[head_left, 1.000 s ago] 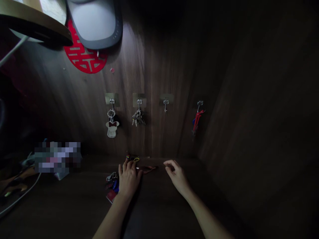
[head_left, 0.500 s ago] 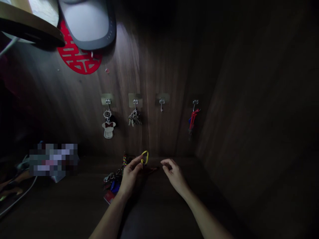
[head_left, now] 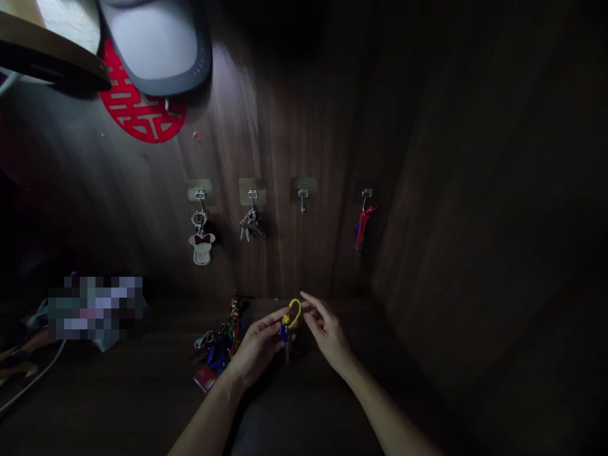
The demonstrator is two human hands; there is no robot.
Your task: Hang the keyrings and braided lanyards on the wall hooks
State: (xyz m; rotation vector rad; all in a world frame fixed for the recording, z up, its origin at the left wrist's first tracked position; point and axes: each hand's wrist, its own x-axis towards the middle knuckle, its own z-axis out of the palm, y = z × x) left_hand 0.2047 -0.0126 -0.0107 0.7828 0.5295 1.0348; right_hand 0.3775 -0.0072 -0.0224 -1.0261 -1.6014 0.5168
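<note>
Between the fingers of my left hand [head_left: 259, 348] is a keychain with a yellow braided loop [head_left: 296, 311]. A blue fob [head_left: 284, 333] and what looks like a key [head_left: 287, 353] hang below its knot. My right hand [head_left: 327, 329] is just right of the loop, thumb and forefinger apart; whether a fingertip touches the cord I cannot tell. Left of my left hand lies a pile of keychains [head_left: 216, 354] with coloured cords, blue fobs and a red tag [head_left: 205, 378].
On the wood panel a bare hook [head_left: 303, 201] sits between a hook with a bunch of keys [head_left: 251, 225] and one with a red-corded keychain [head_left: 363, 225]. Farther left hangs a white keychain with a bow [head_left: 202, 247]. A lamp [head_left: 156, 47] is above; a white cable [head_left: 35, 380] lies left.
My left hand has moved right and turned, bringing the yellow loop close to my right hand and showing the blue fob below. The view has shifted slightly.
</note>
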